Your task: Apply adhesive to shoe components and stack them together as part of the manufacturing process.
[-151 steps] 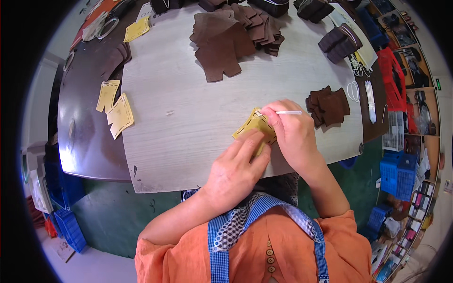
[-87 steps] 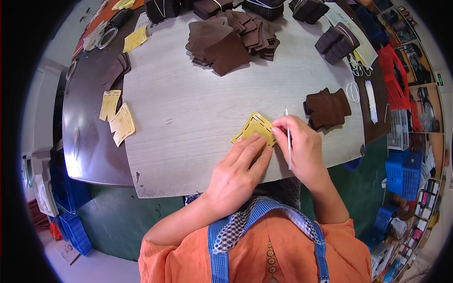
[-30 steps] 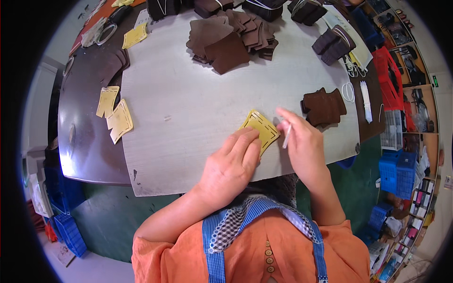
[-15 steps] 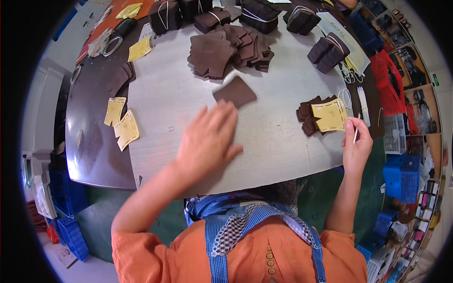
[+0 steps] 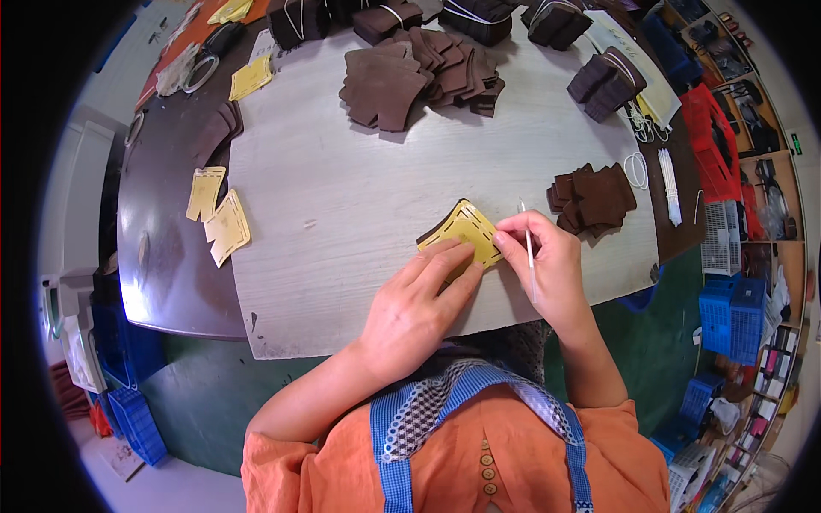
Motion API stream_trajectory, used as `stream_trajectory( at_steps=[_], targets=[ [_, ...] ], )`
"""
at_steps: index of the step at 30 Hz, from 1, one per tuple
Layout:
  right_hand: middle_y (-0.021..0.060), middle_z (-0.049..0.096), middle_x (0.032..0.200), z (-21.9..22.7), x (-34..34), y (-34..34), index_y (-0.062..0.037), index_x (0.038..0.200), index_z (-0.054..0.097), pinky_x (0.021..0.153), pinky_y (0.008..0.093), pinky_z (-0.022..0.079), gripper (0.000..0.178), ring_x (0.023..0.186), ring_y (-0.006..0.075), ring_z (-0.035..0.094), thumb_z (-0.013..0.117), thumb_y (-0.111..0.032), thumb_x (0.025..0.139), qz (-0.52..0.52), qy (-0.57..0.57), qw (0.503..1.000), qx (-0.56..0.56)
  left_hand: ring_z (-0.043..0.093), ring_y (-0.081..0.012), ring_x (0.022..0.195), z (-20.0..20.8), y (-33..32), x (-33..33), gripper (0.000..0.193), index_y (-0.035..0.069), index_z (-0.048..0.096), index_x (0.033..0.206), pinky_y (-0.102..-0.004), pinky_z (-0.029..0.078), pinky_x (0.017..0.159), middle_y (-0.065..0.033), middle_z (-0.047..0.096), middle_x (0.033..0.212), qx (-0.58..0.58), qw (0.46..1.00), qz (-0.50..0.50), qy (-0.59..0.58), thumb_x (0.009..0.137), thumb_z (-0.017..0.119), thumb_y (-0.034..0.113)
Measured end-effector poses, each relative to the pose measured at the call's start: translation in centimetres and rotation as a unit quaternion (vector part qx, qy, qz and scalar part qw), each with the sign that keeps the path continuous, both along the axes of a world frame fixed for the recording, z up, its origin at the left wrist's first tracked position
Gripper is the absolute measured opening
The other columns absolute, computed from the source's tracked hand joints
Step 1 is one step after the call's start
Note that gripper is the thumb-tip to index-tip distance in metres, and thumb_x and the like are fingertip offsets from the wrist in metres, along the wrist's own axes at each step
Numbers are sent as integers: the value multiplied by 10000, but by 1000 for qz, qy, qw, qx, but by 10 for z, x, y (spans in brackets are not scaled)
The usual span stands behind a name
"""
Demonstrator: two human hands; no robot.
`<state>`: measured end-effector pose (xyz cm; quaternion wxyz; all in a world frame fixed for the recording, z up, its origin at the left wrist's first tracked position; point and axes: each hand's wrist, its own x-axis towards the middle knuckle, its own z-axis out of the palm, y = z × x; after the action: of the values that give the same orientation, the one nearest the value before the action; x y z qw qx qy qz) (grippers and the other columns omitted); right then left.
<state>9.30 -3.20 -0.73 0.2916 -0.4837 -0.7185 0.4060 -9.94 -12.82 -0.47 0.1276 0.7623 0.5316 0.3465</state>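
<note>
Near the middle front of the table a yellow template point(image 5: 473, 229) with dashed slots lies over a dark brown cut piece point(image 5: 430, 233), whose edge shows along its upper left side. My left hand point(image 5: 410, 308) rests its fingers flat on the template, covering its lower left part. My right hand point(image 5: 545, 265) is closed around a thin white pen point(image 5: 529, 248), its tip pointing up and away. Thumb and fingertip of that hand touch the template's right corner. To its right lies a small pile of brown pieces point(image 5: 599, 197).
A large heap of brown pieces point(image 5: 385, 85) lies at the back centre. Tied dark bundles point(image 5: 605, 83) line the far edge. Other yellow templates point(image 5: 227, 229) lie at the left, and a bunch of white sticks point(image 5: 669, 188) at the right. Crates point(image 5: 731, 316) stand beyond the right edge.
My right hand has brought the yellow template leftward from the right pile onto the brown piece. That piece has come nearer to me, and my left hand now rests on the template.
</note>
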Motion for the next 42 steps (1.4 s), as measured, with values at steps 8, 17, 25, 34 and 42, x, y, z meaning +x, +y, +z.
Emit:
stream_trajectory(
  at_steps=[8, 17, 25, 34, 42],
  targets=[
    [134, 698, 938, 11, -5, 2, -4, 1114, 673, 691, 355, 555, 220, 747, 263, 706, 744, -155, 971, 53, -132, 972, 187, 633, -362, 1273, -2, 2, -2, 406, 22, 726, 1200, -432, 553, 1038, -164, 655, 1317, -6, 1000, 5, 19, 794, 714, 15],
    [32, 646, 861, 9, -15, 24, 25, 1098, 704, 669, 253, 521, 214, 750, 78, 605, 583, -151, 1093, 39, 75, 996, 36, 638, -370, 1267, -4, 5, -2, 375, 4, 730, 1186, -448, 549, 1052, -179, 659, 1305, 2, 1000, 8, 9, 811, 712, 0],
    [157, 707, 864, 9, -26, 21, -2, 992, 709, 667, 394, 534, 241, 726, 323, 692, 589, -196, 1068, 88, -56, 982, 156, 617, -355, 1290, -1, 3, -3, 392, -8, 712, 1222, -459, 539, 1077, -177, 642, 1333, -7, 998, 5, 57, 841, 654, 64],
    [134, 696, 850, 26, 5, 2, -20, 967, 707, 654, 386, 518, 236, 703, 300, 682, 573, -182, 1074, 98, -124, 984, 84, 611, -344, 1308, 0, 3, -2, 381, -3, 706, 1211, -459, 537, 1085, -165, 642, 1336, -12, 999, 11, 51, 840, 653, 64],
    [133, 683, 851, 32, -7, 14, -19, 965, 704, 664, 396, 513, 212, 704, 309, 661, 588, -165, 1065, 79, -72, 987, 118, 624, -345, 1315, 1, 2, -3, 398, 30, 715, 1234, -474, 529, 1106, -158, 646, 1369, -16, 999, 17, 41, 843, 650, 54]
  ],
)
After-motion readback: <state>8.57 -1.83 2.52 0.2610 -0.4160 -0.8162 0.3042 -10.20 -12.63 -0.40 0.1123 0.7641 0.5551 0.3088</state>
